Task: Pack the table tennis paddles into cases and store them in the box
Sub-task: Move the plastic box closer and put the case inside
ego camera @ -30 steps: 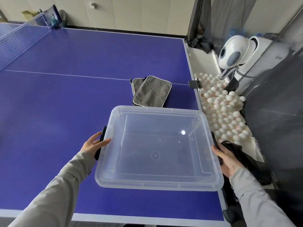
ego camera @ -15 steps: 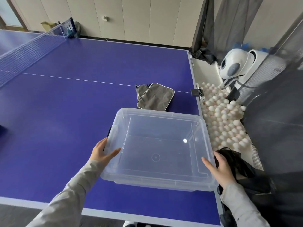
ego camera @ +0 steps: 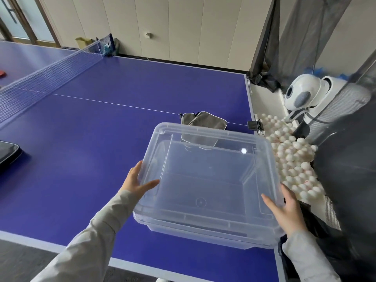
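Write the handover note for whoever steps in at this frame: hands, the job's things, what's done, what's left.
Left hand and right hand: each grips a side of the clear plastic storage box, thumbs over the rim.
The box is empty, tilted, near the blue table's right corner.
Grey zippered fabric paddle cases lie just beyond the box; a black case lies at the far left.
A red paddle lies past the net.
Done: nothing stored yet.
Left: set the box down, case the paddles, load them.

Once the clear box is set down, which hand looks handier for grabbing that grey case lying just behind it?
Probably the left hand. The grey case lies beyond the clear box's far-left part, and open blue table beside the box gives that hand a free path. The right hand would have to cross over the box.
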Available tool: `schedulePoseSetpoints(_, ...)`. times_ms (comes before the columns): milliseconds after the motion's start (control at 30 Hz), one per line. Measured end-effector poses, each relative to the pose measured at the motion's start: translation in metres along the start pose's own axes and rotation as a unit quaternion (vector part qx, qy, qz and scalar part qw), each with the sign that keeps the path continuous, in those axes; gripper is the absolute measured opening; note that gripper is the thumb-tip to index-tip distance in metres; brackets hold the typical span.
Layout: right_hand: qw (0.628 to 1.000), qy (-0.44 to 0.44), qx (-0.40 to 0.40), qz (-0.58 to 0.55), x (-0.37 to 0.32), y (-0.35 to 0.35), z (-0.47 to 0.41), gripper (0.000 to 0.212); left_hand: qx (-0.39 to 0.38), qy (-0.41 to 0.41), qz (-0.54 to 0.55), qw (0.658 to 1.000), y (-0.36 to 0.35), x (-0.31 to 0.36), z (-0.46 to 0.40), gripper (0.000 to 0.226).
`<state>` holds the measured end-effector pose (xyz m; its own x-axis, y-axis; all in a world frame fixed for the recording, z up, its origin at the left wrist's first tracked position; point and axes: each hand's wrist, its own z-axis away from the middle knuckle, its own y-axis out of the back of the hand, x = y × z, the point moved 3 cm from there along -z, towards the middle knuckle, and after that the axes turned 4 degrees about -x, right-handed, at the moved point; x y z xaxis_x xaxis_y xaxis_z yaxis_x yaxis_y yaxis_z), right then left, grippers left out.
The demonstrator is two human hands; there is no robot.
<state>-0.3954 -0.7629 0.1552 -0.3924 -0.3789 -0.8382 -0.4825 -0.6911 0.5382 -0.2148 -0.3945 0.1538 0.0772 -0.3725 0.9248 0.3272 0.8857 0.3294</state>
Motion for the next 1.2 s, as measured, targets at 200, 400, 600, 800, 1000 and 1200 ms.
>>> schedulePoseSetpoints(200,0.999,0.040,0.025,-0.019,-0.048,-0.009,-0.033,0.064,-0.014,-0.061,0.089,0.994,0.038,0.054,-0.009,0.060)
schedulePoseSetpoints(400,0.998,0.036,0.036,-0.038,-0.099,-0.056,-0.066,0.058,0.105,-0.023,0.081,0.991,0.099,0.057,-0.049,0.056)
schedulePoseSetpoints(600,0.996,0.062,0.055,-0.023,-0.165,-0.130,-0.098,0.050,0.142,0.020,0.074,0.987,0.174,0.036,-0.101,0.052)
schedulePoseSetpoints(800,0.997,0.048,0.053,-0.022,-0.225,-0.234,-0.132,0.044,0.109,0.039,0.056,0.992,0.259,0.003,-0.177,0.061)
schedulePoseSetpoints(1000,0.999,0.008,0.036,0.038,-0.247,-0.341,-0.165,0.061,0.091,0.074,0.023,0.993,0.323,-0.041,-0.277,0.070)
schedulePoseSetpoints(1200,0.995,-0.041,0.033,0.085,-0.224,-0.400,-0.191,0.063,0.048,0.095,-0.032,0.994,0.326,-0.096,-0.356,0.067)
